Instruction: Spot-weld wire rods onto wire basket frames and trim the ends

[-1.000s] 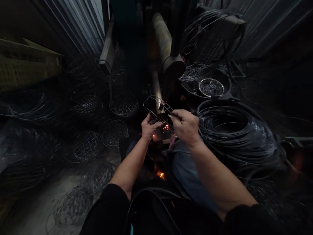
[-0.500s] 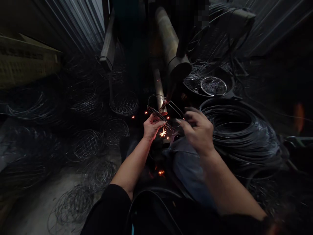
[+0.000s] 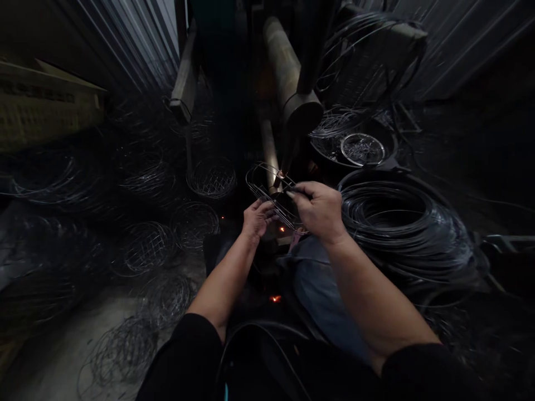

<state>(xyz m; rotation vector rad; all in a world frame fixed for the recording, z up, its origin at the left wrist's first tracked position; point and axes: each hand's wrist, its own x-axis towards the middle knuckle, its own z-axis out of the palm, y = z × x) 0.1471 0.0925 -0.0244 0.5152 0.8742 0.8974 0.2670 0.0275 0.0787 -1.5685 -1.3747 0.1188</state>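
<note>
In the head view, my left hand (image 3: pixel 254 220) is closed on the near left side of a round wire rack (image 3: pixel 285 214), its thumb and fingers pinching the wires. The rack is tilted around the tip of the lower metal bar (image 3: pixel 270 147) of a spot welder. Just above that tip, a narrow upper electrode (image 3: pixel 283 167) points down. My right hand (image 3: pixel 321 207) is pinched at the rack's right side, close to the electrodes. A thin wire shows at its fingertips, but its fingers partly hide what they grip.
A big coil of wire (image 3: pixel 418 239) stands at the right. Behind it, a dark basin (image 3: pixel 324 150) holds a round dish (image 3: pixel 363 149) of short metal pieces. Finished-looking round wire racks (image 3: pixel 150 245) lie on the left floor. A thick welder arm (image 3: pixel 288 67) hangs overhead; glowing sparks (image 3: pixel 275 299) are below.
My right hand has moved left and in toward the electrodes. The bright spark burst under the rack is gone, leaving a few small glowing spots. My left hand has stayed nearly in place.
</note>
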